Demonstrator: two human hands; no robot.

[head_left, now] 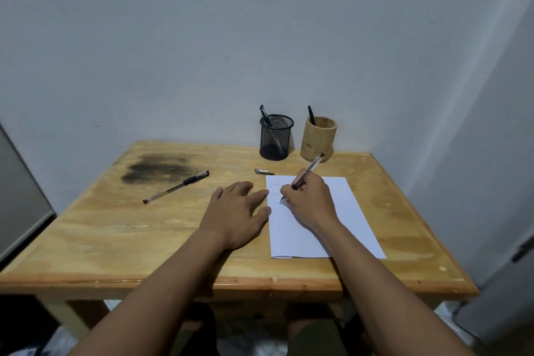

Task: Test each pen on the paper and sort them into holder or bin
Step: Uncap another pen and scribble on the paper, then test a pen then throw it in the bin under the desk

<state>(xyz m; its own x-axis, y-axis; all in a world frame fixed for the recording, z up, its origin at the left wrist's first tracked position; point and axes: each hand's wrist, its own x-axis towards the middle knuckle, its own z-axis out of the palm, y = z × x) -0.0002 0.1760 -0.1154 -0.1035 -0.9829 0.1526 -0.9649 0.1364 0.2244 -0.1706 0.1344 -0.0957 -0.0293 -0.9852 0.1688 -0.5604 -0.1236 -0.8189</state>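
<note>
My right hand [309, 199] grips a clear-barrelled pen [312, 166] with its tip down on the white paper [341, 211], just under two scribbled lines near the sheet's upper left. My left hand [235, 211] lies flat, fingers spread, pressing on the paper's left edge. A capped black pen [176, 187] lies loose on the table to the left. A pen cap [263, 172] rests beyond the paper's top edge. At the back stand a black mesh cup [276, 137] and a wooden cup [318, 140], each holding one pen.
The wooden table [115, 234] has a dark scorch stain [157, 167] at its back left. A wall closes in right behind the cups, and grey panels flank the table on both sides.
</note>
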